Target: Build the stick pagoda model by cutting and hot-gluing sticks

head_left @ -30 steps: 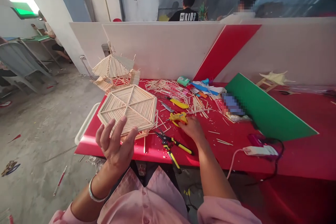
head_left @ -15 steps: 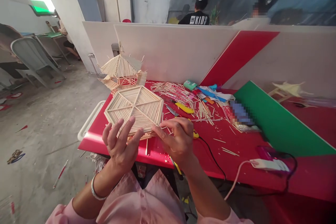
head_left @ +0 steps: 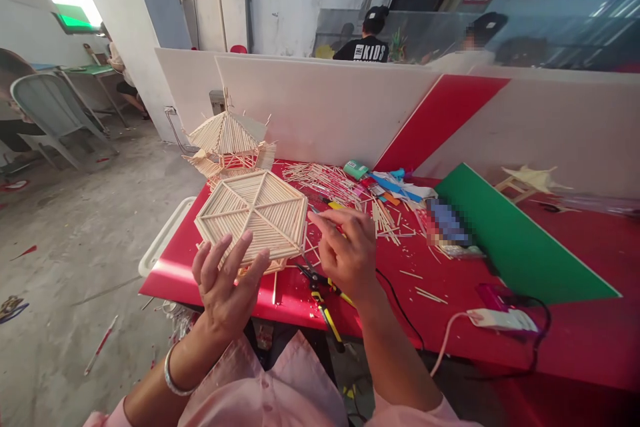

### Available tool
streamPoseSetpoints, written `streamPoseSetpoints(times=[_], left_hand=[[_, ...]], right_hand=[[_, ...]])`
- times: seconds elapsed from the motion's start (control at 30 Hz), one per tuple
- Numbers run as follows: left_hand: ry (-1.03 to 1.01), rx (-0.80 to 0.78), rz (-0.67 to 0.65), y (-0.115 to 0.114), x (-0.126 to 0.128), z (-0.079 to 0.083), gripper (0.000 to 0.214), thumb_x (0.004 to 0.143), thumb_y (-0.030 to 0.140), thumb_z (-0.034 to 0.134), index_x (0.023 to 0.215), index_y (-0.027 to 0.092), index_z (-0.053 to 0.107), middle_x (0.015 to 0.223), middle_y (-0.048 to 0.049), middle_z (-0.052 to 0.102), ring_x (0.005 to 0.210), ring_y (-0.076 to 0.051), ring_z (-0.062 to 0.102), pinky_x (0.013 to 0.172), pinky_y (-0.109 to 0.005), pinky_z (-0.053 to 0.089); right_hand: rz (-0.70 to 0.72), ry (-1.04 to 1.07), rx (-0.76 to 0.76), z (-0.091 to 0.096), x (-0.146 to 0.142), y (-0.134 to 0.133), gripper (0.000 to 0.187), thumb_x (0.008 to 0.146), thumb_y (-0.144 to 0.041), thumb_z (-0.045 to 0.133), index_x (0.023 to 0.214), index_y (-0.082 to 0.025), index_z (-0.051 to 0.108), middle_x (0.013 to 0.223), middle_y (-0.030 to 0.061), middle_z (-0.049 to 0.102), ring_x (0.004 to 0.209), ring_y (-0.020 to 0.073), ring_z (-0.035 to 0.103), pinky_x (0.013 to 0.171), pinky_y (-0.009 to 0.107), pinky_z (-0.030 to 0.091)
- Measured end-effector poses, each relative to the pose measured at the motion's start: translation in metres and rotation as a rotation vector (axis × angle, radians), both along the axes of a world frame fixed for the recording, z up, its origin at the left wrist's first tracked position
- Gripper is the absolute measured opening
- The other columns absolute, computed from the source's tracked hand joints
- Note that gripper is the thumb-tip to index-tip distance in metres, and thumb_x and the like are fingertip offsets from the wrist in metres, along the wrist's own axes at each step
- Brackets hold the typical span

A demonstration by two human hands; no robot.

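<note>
The left hand (head_left: pixel 227 297), fingers spread, was at the hexagonal stick panel's (head_left: pixel 253 209) near edge, above the red worktop (head_left: pixel 465 280). The right hand (head_left: pixel 350 250) curled beside the panel's right edge; whether it pinched anything was unclear. Pliers (head_left: pixel 320 293) lay right of the panel's near corner, loose sticks (head_left: pixel 323 181) beyond it rightward, a stick pavilion (head_left: pixel 227 137) behind it.

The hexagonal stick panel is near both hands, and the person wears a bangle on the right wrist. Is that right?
Wrong wrist: the head view shows the bangle on the left wrist. The hexagonal stick panel is indeed near the left hand and right hand.
</note>
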State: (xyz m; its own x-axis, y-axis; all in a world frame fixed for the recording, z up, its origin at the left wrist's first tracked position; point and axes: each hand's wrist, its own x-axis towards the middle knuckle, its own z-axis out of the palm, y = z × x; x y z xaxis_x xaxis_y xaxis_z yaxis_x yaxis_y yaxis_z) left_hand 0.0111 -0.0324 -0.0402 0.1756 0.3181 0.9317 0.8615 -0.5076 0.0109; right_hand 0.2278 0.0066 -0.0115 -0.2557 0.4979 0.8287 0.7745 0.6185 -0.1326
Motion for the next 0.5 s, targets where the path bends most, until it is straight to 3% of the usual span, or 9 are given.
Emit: streamPoseSetpoints(times=[0.17, 0.23, 0.27, 0.33, 0.4, 0.43, 0.5], left_hand=[[-0.135, 0.005, -0.044, -0.007, -0.019, -0.009, 0.031, 0.073, 0.021, 0.079, 0.102, 0.023, 0.069, 0.107, -0.0097, 0.067, 0.11, -0.028, 0.058, 0.097, -0.048, 0.045], [-0.346, -0.104, -0.071, -0.008, -0.035, -0.009, 0.012, 0.079, 0.023, 0.074, 0.089, 0.02, 0.069, 0.089, -0.0064, 0.067, 0.09, -0.021, 0.062, 0.083, -0.038, 0.051], [-0.478, -0.234, -0.089, -0.007, -0.043, -0.007, 0.008, 0.083, 0.026, 0.069, 0.08, 0.019, 0.068, 0.078, -0.004, 0.064, 0.077, -0.017, 0.061, 0.073, -0.032, 0.05], [-0.78, -0.615, -0.161, -0.001, -0.06, 0.001, 0.03, 0.088, 0.036, 0.061, 0.065, 0.017, 0.061, 0.06, 0.0, 0.056, 0.056, -0.011, 0.052, 0.055, -0.024, 0.043], [-1.09, -1.023, -0.311, 0.008, -0.073, 0.013, 0.042, 0.083, 0.053, 0.061, 0.064, 0.016, 0.06, 0.054, 0.0012, 0.052, 0.046, -0.009, 0.046, 0.044, -0.021, 0.035], [-1.2, -1.177, -0.386, 0.013, -0.079, 0.02, 0.044, 0.076, 0.058, 0.066, 0.066, 0.016, 0.06, 0.053, 0.0015, 0.053, 0.043, -0.008, 0.043, 0.04, -0.02, 0.031], [-1.297, -1.337, -0.457, 0.02, -0.086, 0.032, 0.047, 0.066, 0.061, 0.073, 0.067, 0.015, 0.061, 0.05, 0.0024, 0.052, 0.038, -0.005, 0.039, 0.036, -0.018, 0.023]], right_hand=[[0.072, -0.112, 0.062, -0.007, 0.006, 0.028, 0.044, 0.083, -0.009, 0.058, 0.118, -0.034, 0.064, 0.11, -0.0013, 0.07, 0.108, 0.0224, 0.058, 0.096, 0.042, 0.043], [0.069, 0.006, 0.006, -0.009, 0.006, 0.03, 0.036, 0.083, -0.013, 0.057, 0.113, -0.03, 0.067, 0.108, 0.0012, 0.071, 0.104, 0.0231, 0.06, 0.094, 0.042, 0.045], [0.052, 0.122, -0.069, -0.01, 0.006, 0.029, 0.03, 0.083, -0.016, 0.056, 0.109, -0.027, 0.068, 0.104, 0.0028, 0.071, 0.099, 0.023, 0.062, 0.09, 0.041, 0.047], [0.051, 0.383, -0.364, -0.01, 0.007, 0.028, 0.02, 0.087, -0.029, 0.054, 0.096, -0.022, 0.07, 0.088, 0.0044, 0.07, 0.081, 0.0208, 0.063, 0.072, 0.035, 0.051], [0.131, 0.57, -0.769, -0.008, 0.007, 0.03, 0.032, 0.088, -0.046, 0.052, 0.08, -0.019, 0.069, 0.068, 0.0026, 0.064, 0.059, 0.016, 0.057, 0.052, 0.028, 0.043], [0.187, 0.624, -0.95, -0.006, 0.006, 0.032, 0.039, 0.086, -0.054, 0.054, 0.072, -0.019, 0.066, 0.059, 0.0008, 0.059, 0.051, 0.0133, 0.05, 0.045, 0.026, 0.036], [0.257, 0.717, -1.18, 0.001, 0.002, 0.036, 0.046, 0.076, -0.062, 0.064, 0.062, -0.019, 0.059, 0.049, -0.0029, 0.049, 0.042, 0.0089, 0.038, 0.039, 0.024, 0.023]])
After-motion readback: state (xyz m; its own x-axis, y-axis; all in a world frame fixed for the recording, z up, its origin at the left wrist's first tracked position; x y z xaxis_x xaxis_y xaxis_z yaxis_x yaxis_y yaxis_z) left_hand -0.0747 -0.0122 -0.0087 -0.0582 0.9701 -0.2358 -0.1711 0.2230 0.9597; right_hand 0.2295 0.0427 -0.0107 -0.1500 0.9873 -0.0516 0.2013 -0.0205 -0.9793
